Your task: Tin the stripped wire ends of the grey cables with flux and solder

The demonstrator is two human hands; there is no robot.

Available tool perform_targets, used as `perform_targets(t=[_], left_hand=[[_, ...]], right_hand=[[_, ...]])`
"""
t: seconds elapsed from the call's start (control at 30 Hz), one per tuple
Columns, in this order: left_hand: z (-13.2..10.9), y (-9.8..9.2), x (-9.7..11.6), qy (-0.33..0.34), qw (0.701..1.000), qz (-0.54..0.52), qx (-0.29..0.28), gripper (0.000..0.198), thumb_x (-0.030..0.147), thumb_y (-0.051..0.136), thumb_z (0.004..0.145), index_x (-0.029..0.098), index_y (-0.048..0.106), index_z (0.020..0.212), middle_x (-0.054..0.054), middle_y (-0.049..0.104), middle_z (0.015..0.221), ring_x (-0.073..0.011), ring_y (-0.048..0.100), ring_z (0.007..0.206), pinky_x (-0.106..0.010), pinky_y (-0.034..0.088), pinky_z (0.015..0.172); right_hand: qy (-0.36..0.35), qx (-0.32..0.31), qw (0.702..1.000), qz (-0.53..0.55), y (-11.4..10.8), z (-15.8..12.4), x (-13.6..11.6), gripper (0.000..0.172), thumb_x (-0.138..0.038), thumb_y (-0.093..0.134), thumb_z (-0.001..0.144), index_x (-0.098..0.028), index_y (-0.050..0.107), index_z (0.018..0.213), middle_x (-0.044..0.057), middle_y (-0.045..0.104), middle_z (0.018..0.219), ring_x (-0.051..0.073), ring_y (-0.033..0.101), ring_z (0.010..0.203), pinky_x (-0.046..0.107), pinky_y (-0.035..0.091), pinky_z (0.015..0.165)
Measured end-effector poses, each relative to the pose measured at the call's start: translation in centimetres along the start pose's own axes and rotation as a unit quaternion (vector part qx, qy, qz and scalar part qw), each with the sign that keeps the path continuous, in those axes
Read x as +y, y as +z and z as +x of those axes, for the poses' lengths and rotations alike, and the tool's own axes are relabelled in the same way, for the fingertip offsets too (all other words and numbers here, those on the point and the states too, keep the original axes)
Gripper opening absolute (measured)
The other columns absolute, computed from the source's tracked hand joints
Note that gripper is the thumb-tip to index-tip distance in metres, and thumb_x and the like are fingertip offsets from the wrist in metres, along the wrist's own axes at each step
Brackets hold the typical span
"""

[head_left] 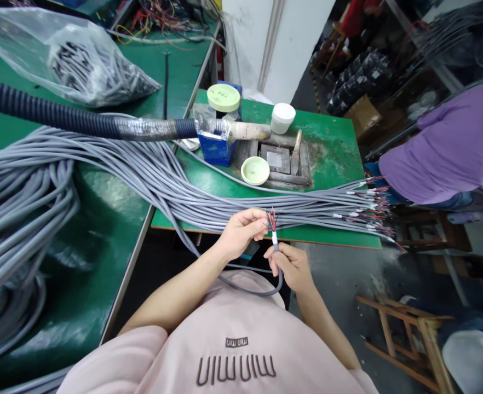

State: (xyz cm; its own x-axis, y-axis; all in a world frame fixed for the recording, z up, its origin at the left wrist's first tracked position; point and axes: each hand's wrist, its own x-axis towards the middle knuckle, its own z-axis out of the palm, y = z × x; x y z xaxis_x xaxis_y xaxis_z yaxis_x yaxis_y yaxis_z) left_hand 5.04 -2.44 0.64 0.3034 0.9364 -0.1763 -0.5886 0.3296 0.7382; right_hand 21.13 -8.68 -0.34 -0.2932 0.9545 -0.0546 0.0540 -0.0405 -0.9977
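Note:
A grey multi-core cable [281, 280] loops in front of my body, and my right hand [291, 264] is closed round it just below its stripped end. White wrapping [275, 237] circles the cable there, and thin red, black and other coloured wires [271, 219] fan out above it. My left hand [245, 232] pinches at the side of these wires with thumb and forefinger; which wires lie between the fingertips is too small to tell. Behind both hands a thick bundle of grey cables [208, 203] runs across the green table, its stripped ends [375, 208] at the right edge.
Beyond the bundle stand a sooty metal pot [278, 158], a pale green dish [255, 171], a white jar [283, 117] and a blue box [216, 148]. A ribbed hose [89, 123] crosses from the left. A person in purple [450, 142] is at right, near a wooden stool [406, 334].

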Motion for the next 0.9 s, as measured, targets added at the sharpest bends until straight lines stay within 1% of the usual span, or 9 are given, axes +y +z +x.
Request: perform_targets(t=[0.13, 0.2, 0.3, 0.37, 0.47, 0.63, 0.7, 0.83, 0.9], left_hand=[[-0.1, 0.0, 0.0, -0.003, 1.0, -0.027, -0.009, 0.029, 0.032, 0.083, 0.06, 0.012, 0.064, 0.069, 0.002, 0.058, 0.055, -0.0042, 0.047, 0.046, -0.016, 0.037, 0.046], [-0.1, 0.0, -0.1, -0.029, 0.998, -0.055, -0.022, 0.028, 0.03, 0.082, 0.06, 0.012, 0.062, 0.065, 0.002, 0.056, 0.053, -0.004, 0.045, 0.045, -0.016, 0.036, 0.046], [0.0, -0.2, -0.2, -0.09, 0.988, -0.105, -0.069, 0.023, 0.026, 0.077, 0.062, 0.012, 0.059, 0.063, 0.002, 0.052, 0.054, -0.0045, 0.043, 0.044, -0.016, 0.032, 0.042], [0.1, -0.4, -0.2, -0.113, 0.981, -0.121, -0.105, 0.018, 0.021, 0.072, 0.062, 0.012, 0.057, 0.062, 0.001, 0.052, 0.055, -0.0058, 0.043, 0.045, -0.016, 0.03, 0.041], [0.4, -0.7, -0.1, -0.112, 0.977, -0.112, -0.145, 0.014, 0.015, 0.069, 0.06, 0.012, 0.055, 0.059, 0.0, 0.052, 0.056, -0.0084, 0.046, 0.048, -0.017, 0.03, 0.039], [0.5, -0.9, 0.3, -0.099, 0.968, -0.101, -0.208, 0.017, 0.023, 0.068, 0.065, 0.012, 0.057, 0.059, -0.001, 0.052, 0.056, -0.0105, 0.049, 0.044, -0.019, 0.033, 0.035], [0.6, -1.0, 0.3, -0.1, 0.965, -0.103, -0.222, 0.016, 0.022, 0.068, 0.066, 0.012, 0.058, 0.059, -0.001, 0.052, 0.057, -0.0108, 0.051, 0.045, -0.019, 0.035, 0.035], [0.6, -1.5, 0.0, -0.098, 0.96, -0.1, -0.241, 0.008, 0.016, 0.066, 0.065, 0.011, 0.06, 0.063, -0.001, 0.055, 0.059, -0.0112, 0.053, 0.046, -0.019, 0.038, 0.036], [0.6, -1.8, 0.0, -0.093, 0.959, -0.092, -0.25, 0.008, 0.015, 0.068, 0.064, 0.011, 0.061, 0.066, -0.001, 0.056, 0.06, -0.0108, 0.053, 0.046, -0.019, 0.04, 0.036]], right_hand=[[-0.001, -0.008, 1.0, -0.003, 0.0, 0.0, 0.0, 0.024, -0.032, 0.051, 0.092, -0.017, 0.067, 0.084, -0.005, 0.053, 0.048, 0.007, 0.046, 0.043, 0.021, 0.036, 0.047], [0.0, -0.016, 1.0, -0.005, 0.0, 0.0, -0.1, 0.025, -0.033, 0.051, 0.092, -0.017, 0.068, 0.083, -0.005, 0.052, 0.048, 0.007, 0.046, 0.043, 0.022, 0.036, 0.048], [0.006, -0.047, 0.999, -0.025, 0.0, 0.1, -0.5, 0.026, -0.034, 0.051, 0.092, -0.016, 0.068, 0.082, -0.005, 0.051, 0.046, 0.007, 0.044, 0.042, 0.021, 0.034, 0.046], [0.009, -0.069, 0.996, -0.046, -0.1, 0.1, -0.8, 0.028, -0.035, 0.05, 0.091, -0.016, 0.068, 0.081, -0.005, 0.052, 0.046, 0.007, 0.043, 0.041, 0.021, 0.033, 0.045], [0.015, -0.091, 0.994, -0.062, -0.2, 0.0, -0.9, 0.029, -0.036, 0.05, 0.091, -0.016, 0.067, 0.081, -0.005, 0.052, 0.046, 0.007, 0.044, 0.041, 0.02, 0.034, 0.045], [0.02, -0.111, 0.992, -0.058, -0.3, -0.1, -0.9, 0.028, -0.035, 0.05, 0.09, -0.016, 0.067, 0.081, -0.005, 0.052, 0.046, 0.007, 0.046, 0.042, 0.02, 0.035, 0.045], [0.025, -0.115, 0.991, -0.056, -0.2, -0.1, -0.9, 0.027, -0.034, 0.05, 0.09, -0.015, 0.067, 0.08, -0.004, 0.053, 0.046, 0.007, 0.046, 0.042, 0.02, 0.035, 0.046], [0.03, -0.124, 0.991, -0.047, -0.2, 0.0, -0.8, 0.027, -0.035, 0.051, 0.089, -0.015, 0.067, 0.079, -0.005, 0.053, 0.045, 0.007, 0.045, 0.041, 0.02, 0.034, 0.046], [0.029, -0.129, 0.99, -0.041, -0.2, 0.0, -0.7, 0.028, -0.035, 0.051, 0.09, -0.014, 0.067, 0.079, -0.005, 0.053, 0.044, 0.007, 0.045, 0.04, 0.02, 0.034, 0.046]])
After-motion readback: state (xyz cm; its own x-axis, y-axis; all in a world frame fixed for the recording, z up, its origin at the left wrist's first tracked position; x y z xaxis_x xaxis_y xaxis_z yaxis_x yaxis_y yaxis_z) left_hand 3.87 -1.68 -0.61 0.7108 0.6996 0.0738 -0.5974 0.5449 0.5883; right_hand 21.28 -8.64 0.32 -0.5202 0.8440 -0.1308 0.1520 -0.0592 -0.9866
